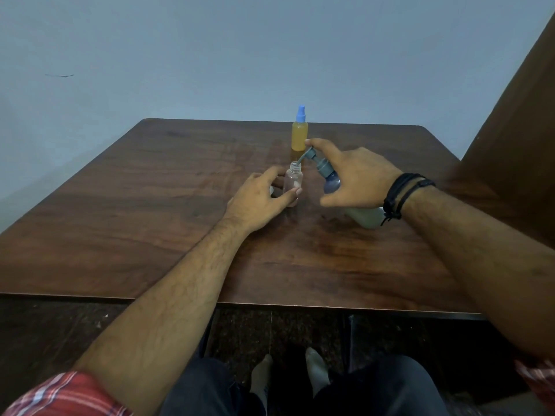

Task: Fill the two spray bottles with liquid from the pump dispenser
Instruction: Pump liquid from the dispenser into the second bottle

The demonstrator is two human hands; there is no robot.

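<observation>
A small clear spray bottle [293, 180] stands uncapped on the wooden table [150, 205]; my left hand [261, 199] grips its lower body. My right hand [357, 175] holds the pump dispenser [330, 181], tilted toward the left, with the forefinger resting on its grey pump head [312, 154]. The spout tip sits right at the clear bottle's open neck. Farther back stands a second spray bottle [299, 135], filled with yellow liquid and closed with a blue spray cap. A small pale object [271, 190], mostly hidden, peeks out behind my left hand.
The table's near edge [270, 304] runs across the lower part of the view, with my legs and feet below it. A brown panel [516, 130] rises at the right. A pale wall stands behind the table.
</observation>
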